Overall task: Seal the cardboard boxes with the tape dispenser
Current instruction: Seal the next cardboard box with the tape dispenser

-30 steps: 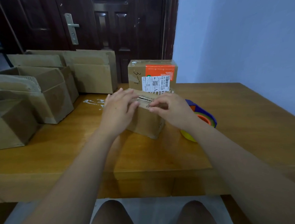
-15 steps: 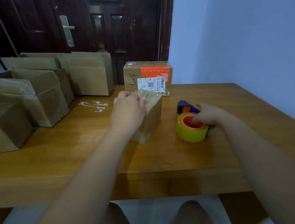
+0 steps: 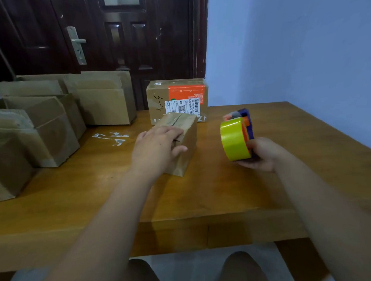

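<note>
Item 1, as I see it: small brown cardboard box [image 3: 187, 140], top flaps closed with the centre seam showing, standing mid-worktop [image 3: 225, 193] under my left hand [image 3: 157, 150].
Item 2: tape dispenser [image 3: 237, 136], blue-and-orange frame, yellow roll on edge, held off the worktop in my right hand [image 3: 259, 154].

a wooden table [image 3: 267, 196] with a glossy top fills the middle of the view, with white scuffed patches [image 3: 111, 137] on its left part. behind it stands a dark panelled door [image 3: 133, 47] with a metal handle [image 3: 77, 44], and a pale blue wall [image 3: 293, 40] rises to the right.
</note>
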